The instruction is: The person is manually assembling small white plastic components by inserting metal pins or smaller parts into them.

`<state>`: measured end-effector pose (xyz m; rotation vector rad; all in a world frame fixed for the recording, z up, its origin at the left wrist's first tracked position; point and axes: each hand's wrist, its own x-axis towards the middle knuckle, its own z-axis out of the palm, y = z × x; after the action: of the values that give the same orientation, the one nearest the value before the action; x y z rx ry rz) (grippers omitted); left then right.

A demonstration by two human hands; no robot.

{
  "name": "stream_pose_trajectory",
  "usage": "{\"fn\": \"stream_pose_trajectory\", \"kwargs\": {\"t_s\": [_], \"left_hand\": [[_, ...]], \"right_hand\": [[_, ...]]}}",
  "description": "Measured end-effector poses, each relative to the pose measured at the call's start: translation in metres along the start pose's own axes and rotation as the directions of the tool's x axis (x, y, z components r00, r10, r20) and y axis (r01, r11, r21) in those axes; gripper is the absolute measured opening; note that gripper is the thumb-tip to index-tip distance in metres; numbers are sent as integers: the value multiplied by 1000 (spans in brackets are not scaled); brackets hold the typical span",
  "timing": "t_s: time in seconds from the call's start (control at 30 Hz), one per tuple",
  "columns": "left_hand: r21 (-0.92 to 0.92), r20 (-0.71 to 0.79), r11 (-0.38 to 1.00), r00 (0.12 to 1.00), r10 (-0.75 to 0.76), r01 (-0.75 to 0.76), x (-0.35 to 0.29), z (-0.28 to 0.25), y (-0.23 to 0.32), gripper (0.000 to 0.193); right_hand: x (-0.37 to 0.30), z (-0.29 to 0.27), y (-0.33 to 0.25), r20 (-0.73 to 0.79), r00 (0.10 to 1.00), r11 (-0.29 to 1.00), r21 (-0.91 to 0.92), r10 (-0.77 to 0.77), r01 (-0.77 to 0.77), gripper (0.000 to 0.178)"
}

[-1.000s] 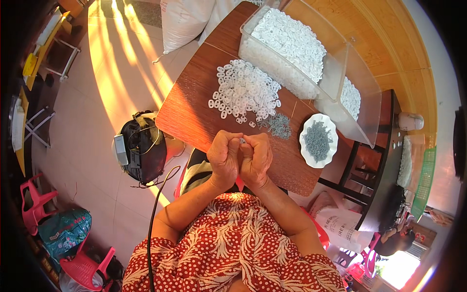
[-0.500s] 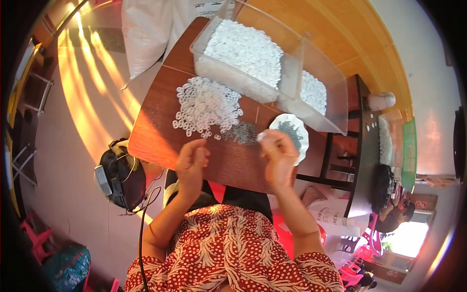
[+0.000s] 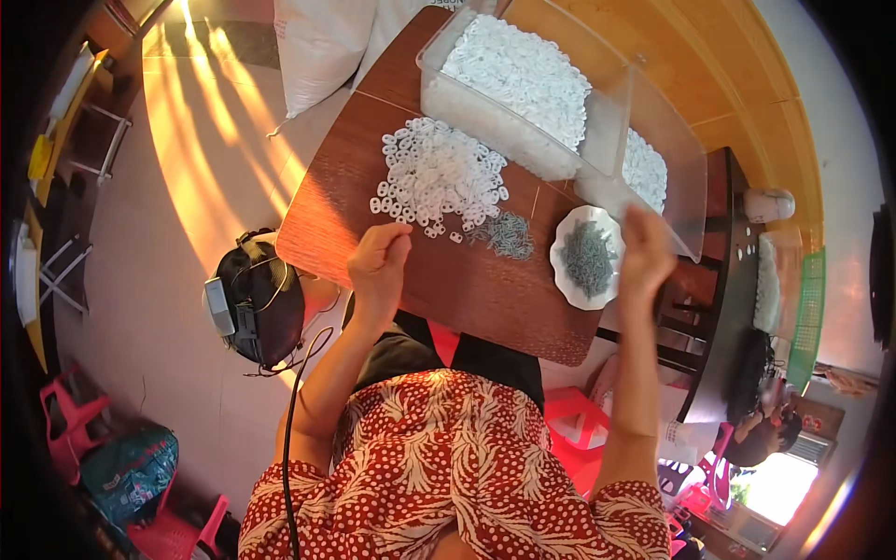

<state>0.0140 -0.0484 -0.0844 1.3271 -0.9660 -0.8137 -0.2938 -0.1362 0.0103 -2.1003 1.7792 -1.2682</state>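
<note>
My left hand [image 3: 377, 280] hovers at the near side of a pile of small white oval plastic pieces with holes [image 3: 443, 173]. Its fingers are curled together, and whatever they may hold is hidden. To the right of that pile lies a small heap of thin grey screws [image 3: 509, 236]. More grey screws [image 3: 588, 261] fill a white scalloped dish [image 3: 567, 285] farther right. My right hand [image 3: 646, 257] is raised beside the dish's right rim, near the clear bin; motion smears its fingers, so their grip cannot be read.
A clear divided plastic bin [image 3: 499, 140] with white pieces in both compartments stands along the brown table's [image 3: 448, 299] far side. Dark shelving [image 3: 714, 308] is at the right. A black bag [image 3: 257, 308] sits on the floor at left, and a black cable [image 3: 291, 439] runs past my left arm.
My right hand has moved right, from the loose screws past the dish to the bin's near side. A white piece seen at its fingertips before is no longer visible. My left hand stays curled.
</note>
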Motion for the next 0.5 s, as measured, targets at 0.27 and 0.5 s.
{"fn": "stream_pose_trajectory", "kwargs": {"t_s": [0.27, 0.5], "left_hand": [[614, 337, 605, 861, 380, -507, 2, 45, -8, 13], [641, 486, 440, 777, 400, -628, 4, 56, -29, 7]], "right_hand": [[-89, 88, -46, 307, 947, 986, 99, 97, -133, 11], [-99, 85, -47, 328, 941, 985, 112, 85, -128, 12]]}}
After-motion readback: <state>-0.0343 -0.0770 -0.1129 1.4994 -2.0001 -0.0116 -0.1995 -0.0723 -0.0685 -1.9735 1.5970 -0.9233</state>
